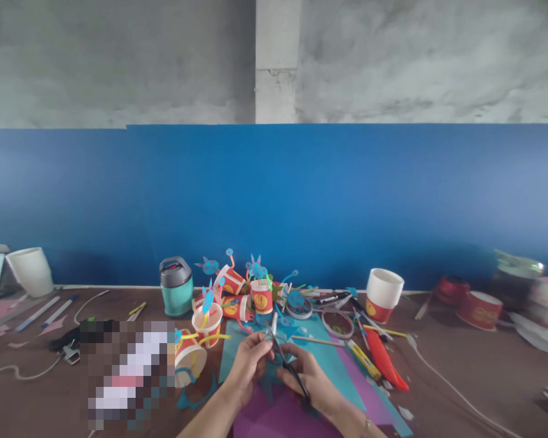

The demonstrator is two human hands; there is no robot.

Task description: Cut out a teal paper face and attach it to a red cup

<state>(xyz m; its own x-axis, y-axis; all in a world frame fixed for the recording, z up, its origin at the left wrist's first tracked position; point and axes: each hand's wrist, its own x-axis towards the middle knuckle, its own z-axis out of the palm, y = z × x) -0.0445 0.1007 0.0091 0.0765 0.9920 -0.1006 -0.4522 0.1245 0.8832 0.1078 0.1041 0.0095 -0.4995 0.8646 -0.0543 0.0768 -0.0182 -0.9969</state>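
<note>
My left hand (251,364) is closed in a pinch, thumb against fingers, on a small piece of blue paper (276,354) that my fingers partly cover. Black-handled scissors (287,364) are in my right hand (309,378), fingers wrapped round the handles. Their blades point up and away, beside my left fingertips. Beneath both hands lie blue sheets of paper (331,358) and a purple sheet (274,417). Just beyond, red-and-white paper cups (261,298) carry blue cut-out faces on thin strips.
A teal lidded jar (177,295) stands at the left, and white cups (384,287) stand at the right. Rolls of tape (338,323), a yellow cutter (364,360) and a red curved object (386,359) lie right of my hands. A white cable (452,386) crosses the brown table (497,371).
</note>
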